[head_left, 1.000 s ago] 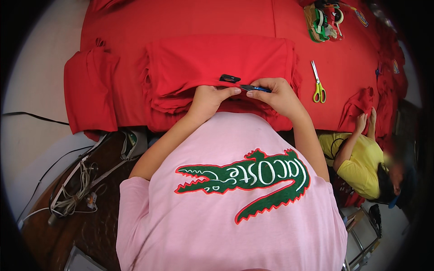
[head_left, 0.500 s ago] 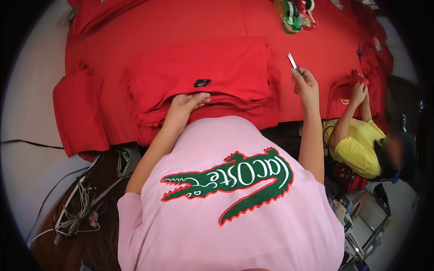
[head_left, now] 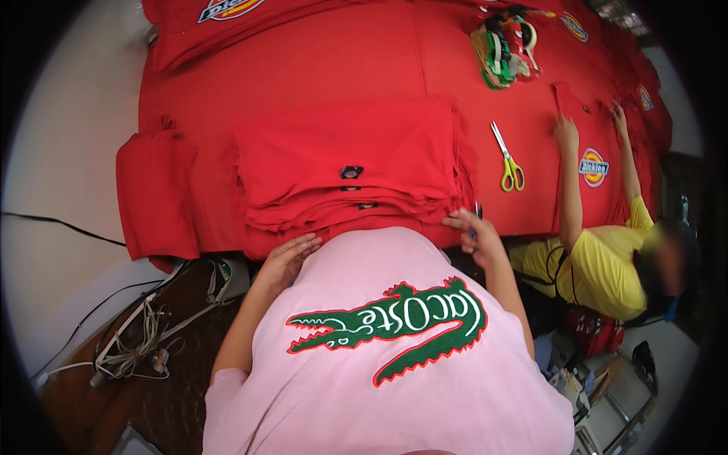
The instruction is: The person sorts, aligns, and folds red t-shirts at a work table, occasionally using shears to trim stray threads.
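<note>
A stack of folded red shirts (head_left: 349,140) lies before me, small dark labels showing along its near side. At its near left corner is my left hand (head_left: 292,256), fingers stretched out and holding nothing. My right hand (head_left: 479,236) is at the near right corner, fingertips touching the cloth. A small blue-handled tool (head_left: 474,233) with a dark, narrow tip is held in it; its exact kind is mostly hidden by the fingers. Scissors (head_left: 509,168) with yellow-green handles lie on the red-covered table (head_left: 303,68), right of the stack, blades pointing away.
A folded red garment (head_left: 157,193) hangs over the table's left edge. A green tape dispenser (head_left: 497,61) stands at the far right. On the right, a co-worker in a yellow shirt (head_left: 607,254) handles a red garment with a patch (head_left: 594,167). Tangled cables (head_left: 136,334) lie lower left.
My right hand has drawn back from the scissors to the stack's near corner, uncovering their handles. My left hand has left the top shirt's edge, and more labels show. The co-worker's arms have spread apart.
</note>
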A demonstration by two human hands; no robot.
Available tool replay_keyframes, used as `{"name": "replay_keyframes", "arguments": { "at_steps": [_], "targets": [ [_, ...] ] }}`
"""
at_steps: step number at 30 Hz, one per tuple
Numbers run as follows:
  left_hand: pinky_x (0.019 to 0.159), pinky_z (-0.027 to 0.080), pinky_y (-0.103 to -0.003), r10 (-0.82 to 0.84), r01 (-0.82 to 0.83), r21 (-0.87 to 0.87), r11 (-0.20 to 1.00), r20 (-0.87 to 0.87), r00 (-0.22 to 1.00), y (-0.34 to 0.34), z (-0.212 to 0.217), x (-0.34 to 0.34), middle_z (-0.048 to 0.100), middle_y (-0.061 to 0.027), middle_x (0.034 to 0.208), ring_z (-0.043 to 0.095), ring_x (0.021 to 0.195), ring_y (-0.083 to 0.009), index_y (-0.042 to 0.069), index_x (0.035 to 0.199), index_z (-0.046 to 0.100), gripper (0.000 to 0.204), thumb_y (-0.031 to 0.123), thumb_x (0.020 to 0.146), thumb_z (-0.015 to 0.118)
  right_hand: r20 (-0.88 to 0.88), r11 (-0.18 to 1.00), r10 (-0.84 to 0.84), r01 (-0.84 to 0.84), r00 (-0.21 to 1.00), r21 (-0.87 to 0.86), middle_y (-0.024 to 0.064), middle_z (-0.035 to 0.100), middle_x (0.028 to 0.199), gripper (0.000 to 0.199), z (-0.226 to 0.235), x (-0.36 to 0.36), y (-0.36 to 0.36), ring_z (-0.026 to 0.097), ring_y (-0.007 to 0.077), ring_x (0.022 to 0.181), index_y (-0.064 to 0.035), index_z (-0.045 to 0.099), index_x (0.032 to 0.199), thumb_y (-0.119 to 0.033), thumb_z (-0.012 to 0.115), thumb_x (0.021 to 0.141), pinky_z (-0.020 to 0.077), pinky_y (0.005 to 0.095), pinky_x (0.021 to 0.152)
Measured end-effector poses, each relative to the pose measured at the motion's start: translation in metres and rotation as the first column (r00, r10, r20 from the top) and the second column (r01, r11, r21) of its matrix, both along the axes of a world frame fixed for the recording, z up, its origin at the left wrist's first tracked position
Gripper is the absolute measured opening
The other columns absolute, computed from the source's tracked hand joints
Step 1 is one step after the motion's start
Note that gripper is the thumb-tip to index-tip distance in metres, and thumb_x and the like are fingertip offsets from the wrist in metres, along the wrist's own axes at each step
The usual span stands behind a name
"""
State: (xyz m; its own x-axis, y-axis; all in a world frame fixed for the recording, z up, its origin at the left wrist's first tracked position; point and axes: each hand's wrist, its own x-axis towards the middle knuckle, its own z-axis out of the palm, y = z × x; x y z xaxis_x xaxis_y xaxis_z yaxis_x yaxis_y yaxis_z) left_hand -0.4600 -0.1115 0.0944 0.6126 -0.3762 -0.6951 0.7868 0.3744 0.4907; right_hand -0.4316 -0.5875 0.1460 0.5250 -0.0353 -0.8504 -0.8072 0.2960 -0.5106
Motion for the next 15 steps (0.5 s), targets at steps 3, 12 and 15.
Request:
{"name": "replay_keyframes", "arguments": {
  "at_steps": [3, 12, 15],
  "targets": [
    [0.119, 0.044, -0.044, 0.326, -0.326, -0.005, 0.945, 0.003, 0.945, -0.034, -0.020, -0.013, 0.059, -0.0221, 0.147, 0.057, 0.139, -0.0301, -0.005, 0.143, 0.055, 0.043, 0.011, 0.103, 0.062, 0.027, 0.960, -0.151, 0.140, 0.988, 0.243, 0.0023, 0.069, 0.085, 0.021, -0.031, -0.007, 0.006, 0.032, 0.0044, 0.045, -0.0097, 0.064, 0.104, -0.027, 0.073, 0.097, 0.0276, 0.0246, 0.044],
    [0.111, 0.047, -0.037, 0.015, -0.279, 0.382, 0.881, 0.567, 0.824, -0.047, 0.013, 0.115, 0.063, -0.0089, 0.137, 0.058, 0.129, -0.0201, 0.000, 0.142, 0.058, 0.056, 0.009, 0.091, 0.079, 0.477, 0.744, -0.202, -0.183, 0.855, 0.643, 0.0091, 0.077, 0.104, 0.018, 0.004, 0.156, 0.047, 0.036, 0.0054, 0.044, -0.0106, 0.063, 0.113, -0.023, 0.067, 0.101, 0.0326, 0.0239, 0.044],
    [0.111, 0.047, -0.035, -0.071, -0.503, 0.330, 0.799, 0.882, 0.465, -0.050, 0.104, 0.244, 0.057, -0.0108, 0.148, 0.056, 0.135, -0.0228, 0.002, 0.152, 0.050, 0.057, 0.017, 0.100, 0.069, 0.717, 0.814, -0.426, -0.111, 0.552, 0.570, 0.0283, 0.053, 0.153, 0.049, 0.080, 0.276, 0.072, 0.035, 0.0068, 0.046, -0.0052, 0.047, 0.146, -0.022, 0.061, 0.102, 0.0348, 0.0248, 0.047]
  ]
}}
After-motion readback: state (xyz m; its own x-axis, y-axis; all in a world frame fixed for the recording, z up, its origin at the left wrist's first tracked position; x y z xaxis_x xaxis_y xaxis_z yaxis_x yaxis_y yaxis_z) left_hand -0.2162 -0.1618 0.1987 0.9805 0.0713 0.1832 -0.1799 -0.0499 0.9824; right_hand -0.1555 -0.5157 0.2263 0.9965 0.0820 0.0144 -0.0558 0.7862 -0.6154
